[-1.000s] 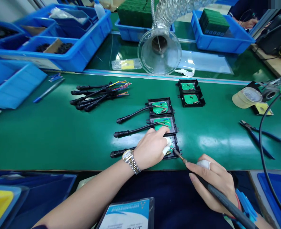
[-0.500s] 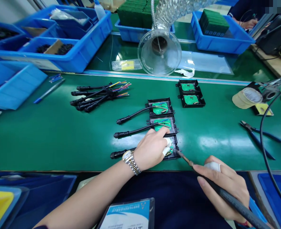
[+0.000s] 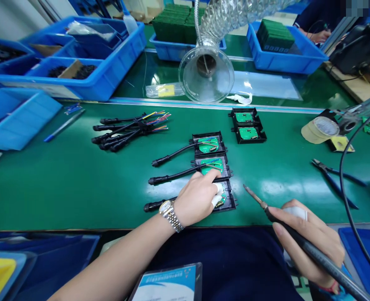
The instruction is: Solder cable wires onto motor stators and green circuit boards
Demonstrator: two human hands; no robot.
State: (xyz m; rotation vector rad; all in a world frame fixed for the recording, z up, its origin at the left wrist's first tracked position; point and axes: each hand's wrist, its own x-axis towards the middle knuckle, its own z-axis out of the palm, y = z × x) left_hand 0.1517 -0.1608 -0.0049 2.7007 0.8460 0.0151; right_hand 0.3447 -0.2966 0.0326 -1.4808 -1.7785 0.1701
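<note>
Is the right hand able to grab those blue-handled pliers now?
Probably not easily: the right hand holds a soldering iron, and a black cable crosses in front of the pliers.

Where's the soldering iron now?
In the head view, the soldering iron is lower right, in the right hand, its tip right of the frontmost black case.

No legible text, even on badge (image 3: 172, 288)

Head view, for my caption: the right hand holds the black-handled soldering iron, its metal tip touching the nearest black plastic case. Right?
The contact is wrong. In the head view, the right hand holds the black-handled soldering iron, its metal tip apart from the nearest black plastic case.
</note>
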